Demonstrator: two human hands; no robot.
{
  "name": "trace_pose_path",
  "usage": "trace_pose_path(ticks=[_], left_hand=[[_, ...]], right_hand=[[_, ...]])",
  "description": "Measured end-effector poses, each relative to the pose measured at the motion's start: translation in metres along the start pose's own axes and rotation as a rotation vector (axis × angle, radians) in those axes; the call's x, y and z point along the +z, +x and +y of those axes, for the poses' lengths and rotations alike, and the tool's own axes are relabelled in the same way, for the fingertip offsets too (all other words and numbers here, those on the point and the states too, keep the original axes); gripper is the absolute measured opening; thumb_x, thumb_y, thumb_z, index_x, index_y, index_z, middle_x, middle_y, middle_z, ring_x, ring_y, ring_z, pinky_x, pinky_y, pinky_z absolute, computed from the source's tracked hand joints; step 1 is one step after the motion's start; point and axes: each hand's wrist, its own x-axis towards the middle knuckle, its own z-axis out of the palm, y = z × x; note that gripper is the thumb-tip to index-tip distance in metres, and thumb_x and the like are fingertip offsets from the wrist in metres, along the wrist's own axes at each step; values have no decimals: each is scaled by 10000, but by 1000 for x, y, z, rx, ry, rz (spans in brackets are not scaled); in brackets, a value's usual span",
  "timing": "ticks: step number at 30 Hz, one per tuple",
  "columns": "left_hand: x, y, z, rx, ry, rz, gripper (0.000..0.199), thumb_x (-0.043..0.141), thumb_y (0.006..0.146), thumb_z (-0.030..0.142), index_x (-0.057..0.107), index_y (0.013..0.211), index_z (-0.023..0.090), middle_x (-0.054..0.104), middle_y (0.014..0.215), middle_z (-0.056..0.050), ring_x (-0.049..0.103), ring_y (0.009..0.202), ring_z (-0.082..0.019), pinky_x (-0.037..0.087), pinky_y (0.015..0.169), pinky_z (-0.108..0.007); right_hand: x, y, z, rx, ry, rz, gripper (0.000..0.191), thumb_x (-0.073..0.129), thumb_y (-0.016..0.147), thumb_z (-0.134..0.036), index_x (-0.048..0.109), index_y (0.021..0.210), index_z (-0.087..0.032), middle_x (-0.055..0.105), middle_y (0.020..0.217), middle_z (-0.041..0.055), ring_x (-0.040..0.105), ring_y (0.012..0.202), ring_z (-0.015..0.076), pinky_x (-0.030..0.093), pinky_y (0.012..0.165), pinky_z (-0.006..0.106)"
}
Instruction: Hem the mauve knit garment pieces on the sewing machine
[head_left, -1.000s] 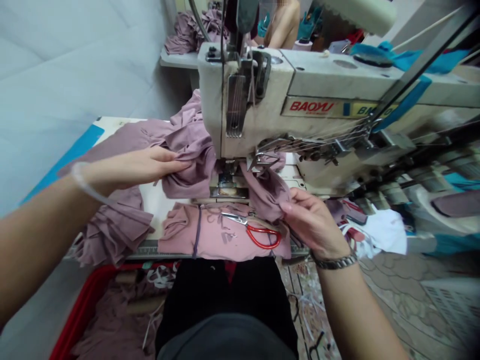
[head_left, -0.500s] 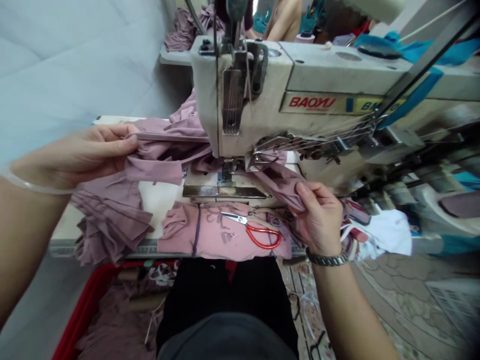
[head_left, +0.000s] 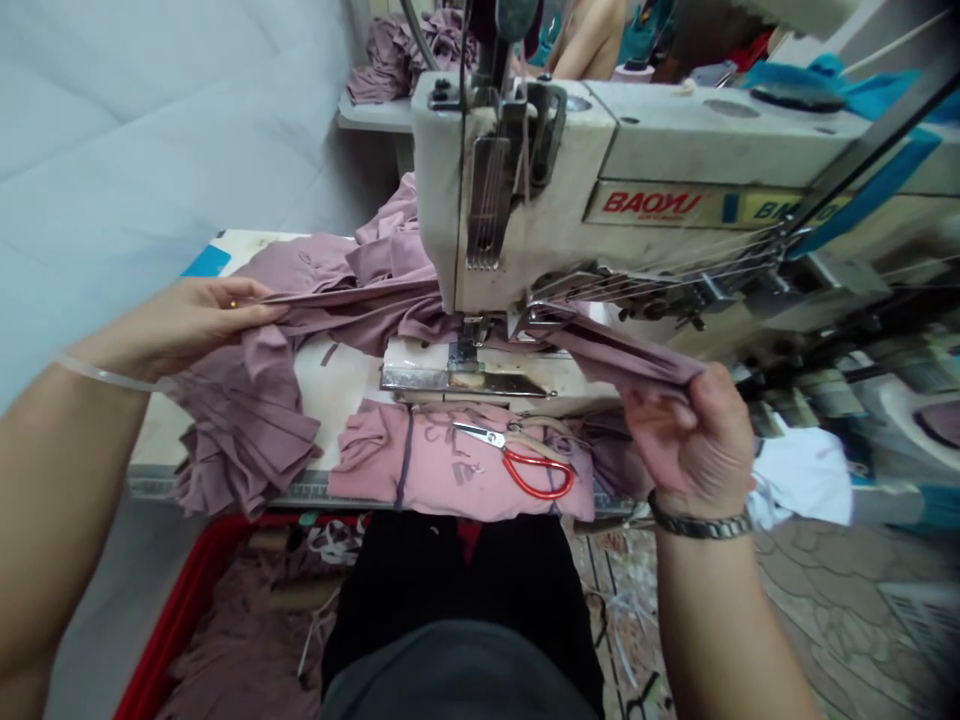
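Mauve fabric [head_left: 360, 300] stretches across the sewing machine bed, passing behind the needle area [head_left: 472, 335]. My left hand [head_left: 214, 315] pinches its left end between thumb and fingers. On the right, my right hand [head_left: 694, 435] grips the other end, thumb on top, drawn out beside the machine head [head_left: 525, 230]. Red-handled scissors [head_left: 536, 470] lie on a pink tied cloth bundle [head_left: 435, 465] at the table's front edge. A fanned stack of mauve pieces [head_left: 247, 430] hangs over the edge below my left hand.
Below the table at left stands a red bin [head_left: 176, 600] with mauve cloth. White cloth [head_left: 806, 475] lies right of my right wrist. A person's arm [head_left: 592, 40] shows behind the machine, near a mauve pile [head_left: 405, 55]. A tiled wall [head_left: 165, 120] rises at left.
My right hand has moved right, pulling the fabric out longer and straighter. The fabric near my left hand is now gathered into a narrower strip. The view has shifted slightly.
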Motion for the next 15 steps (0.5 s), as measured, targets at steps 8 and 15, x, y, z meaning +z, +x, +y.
trace_pose_path(ticks=[8,15], left_hand=[[23,-23,21,14,85,-100,375,515,889,457,624,1055,139,659,939,-19,549,846,-128,418,676,-167],[100,10,75,639,404,-16,352,319,982,342,593,963,122,601,1023,-120,556,966,-214,436,919,-344]], right_hand=[[27,10,33,-85,-33,169,196,761,754,-333,612,800,-215,609,756,-58,578,707,102,495,704,267],[36,1,47,-108,-87,283,280,793,706,-395,608,770,-194,566,691,-70,546,644,86,506,684,257]])
